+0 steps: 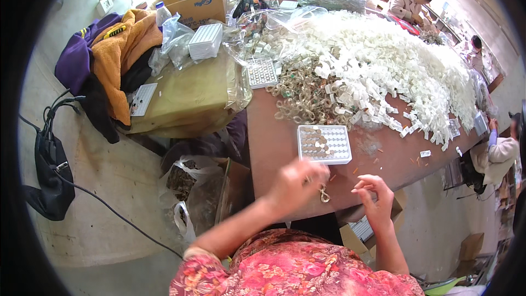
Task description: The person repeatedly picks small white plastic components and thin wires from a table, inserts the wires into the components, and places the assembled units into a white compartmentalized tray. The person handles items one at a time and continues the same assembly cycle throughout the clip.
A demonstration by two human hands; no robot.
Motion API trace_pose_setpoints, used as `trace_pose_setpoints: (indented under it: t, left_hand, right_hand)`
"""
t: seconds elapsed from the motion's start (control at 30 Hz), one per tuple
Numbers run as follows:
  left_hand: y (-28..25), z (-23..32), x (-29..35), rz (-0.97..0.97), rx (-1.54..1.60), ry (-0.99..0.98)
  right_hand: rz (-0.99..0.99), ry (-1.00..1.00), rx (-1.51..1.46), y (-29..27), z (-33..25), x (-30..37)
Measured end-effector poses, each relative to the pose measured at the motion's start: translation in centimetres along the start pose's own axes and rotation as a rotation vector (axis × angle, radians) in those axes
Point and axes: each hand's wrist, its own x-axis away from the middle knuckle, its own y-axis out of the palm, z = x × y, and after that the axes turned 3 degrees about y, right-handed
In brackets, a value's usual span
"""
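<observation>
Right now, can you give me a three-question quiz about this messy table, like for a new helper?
1. True or false: the orange garment is left of the brown table.
2. In the front white slotted tray on that table, most tan discs sit in which part: A) left half, B) right half?
3. Which hand looks nearer that tray?

Key: 1 true; 2 A; 3 the left hand.

The person's left forearm (241,225) slants up and rightward from the lower edge, bare to the wrist, ending in a left hand (301,182) whose back faces up, its fingers bent and blurred — their exact grip is unclear. The right forearm (388,244) rises more steeply. The right hand (376,197) stands apart from the left — fingers curved leftward, thumb beneath them, loosely parted.
</observation>
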Motion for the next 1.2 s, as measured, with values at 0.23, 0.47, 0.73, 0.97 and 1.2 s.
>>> trace_pose_setpoints:
  t: [0.23, 0.47, 0.73, 0.97, 1.2]
  left_hand:
    - [-9.0, -10.8, -13.3, 0.021, -0.711, -0.321]
    - [-5.3, -15.5, -7.3, -0.217, -0.808, -0.536]
    - [-7.2, -16.7, -5.6, 0.075, -0.105, -0.748]
    - [-8.0, -10.1, -6.2, 0.282, 0.281, -0.633]
    - [-3.3, -5.5, -4.1, 0.280, 1.005, -0.886]
  right_hand:
    - [-0.049, 0.187, 0.104, 0.8, 1.0, 2.7]
    - [-0.056, 0.263, 0.087, -0.1, 2.0, 3.7]
    - [-0.081, 0.261, 0.048, 0.6, 2.0, 3.8]
    - [-0.081, 0.171, 0.033, 1.4, 1.1, 1.9]
    - [0.021, 0.049, 0.053, 3.5, 0.7, -3.5]
